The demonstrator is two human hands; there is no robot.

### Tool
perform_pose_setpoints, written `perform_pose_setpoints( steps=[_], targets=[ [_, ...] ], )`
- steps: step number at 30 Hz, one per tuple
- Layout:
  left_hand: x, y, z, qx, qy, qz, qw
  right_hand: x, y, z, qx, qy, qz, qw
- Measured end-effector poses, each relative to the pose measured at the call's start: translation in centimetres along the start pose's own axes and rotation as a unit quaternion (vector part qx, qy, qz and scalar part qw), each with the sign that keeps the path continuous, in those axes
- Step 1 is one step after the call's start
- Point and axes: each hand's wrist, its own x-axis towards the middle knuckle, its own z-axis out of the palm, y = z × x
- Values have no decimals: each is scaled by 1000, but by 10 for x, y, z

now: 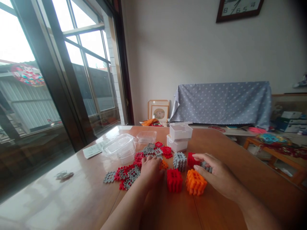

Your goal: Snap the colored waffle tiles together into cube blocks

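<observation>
My left hand (151,169) reaches over the loose pile of flat interlocking plastic squares, fingers spread and bent down at an orange square (164,164). Its fingertips are partly hidden. Red squares (139,158) and grey squares (133,172) lie around it. My right hand (216,172) is open, thumb and forefinger apart, beside a red stack (191,159) and above a grey stack (206,166) that it partly covers. Between my hands stand another grey stack (179,161), a red stack (174,180) and an orange stack (196,182), all made of such squares.
Two clear plastic boxes (178,131) are stacked at the back of the wooden table (91,198). Clear lids and containers (120,145) lie left of the pile, near a printed paper (93,150). A small clear packet (63,175) is at the left.
</observation>
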Motion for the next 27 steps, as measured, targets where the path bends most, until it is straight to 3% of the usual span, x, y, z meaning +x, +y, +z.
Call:
perform_pose_setpoints(
  steps=[12, 14, 17, 20, 22, 25, 27],
  targets=[
    [3, -2, 5, 39, -12, -13, 999, -1, 10, 5, 4, 7, 16, 1000],
    [3, -1, 1, 33, 11, -23, 999, -1, 11, 6, 2, 11, 19, 1000],
    [3, 0, -7, -3, 89, -44, 995, 0, 10, 5, 1, 24, 19, 1000],
    [3, 2, -15, -143, 135, -63, 978, 0, 6, 3, -5, 44, 15, 999],
    [3, 7, -19, -307, 125, -68, 941, 0, 1, 2, -9, 54, 11, 998],
    [1, 19, -23, -546, 75, -52, 833, -1, -9, 3, -22, 53, -9, 998],
    [-3, 28, -28, -634, 45, -36, 771, -2, -17, 4, -32, 42, -26, 998]
  ],
)
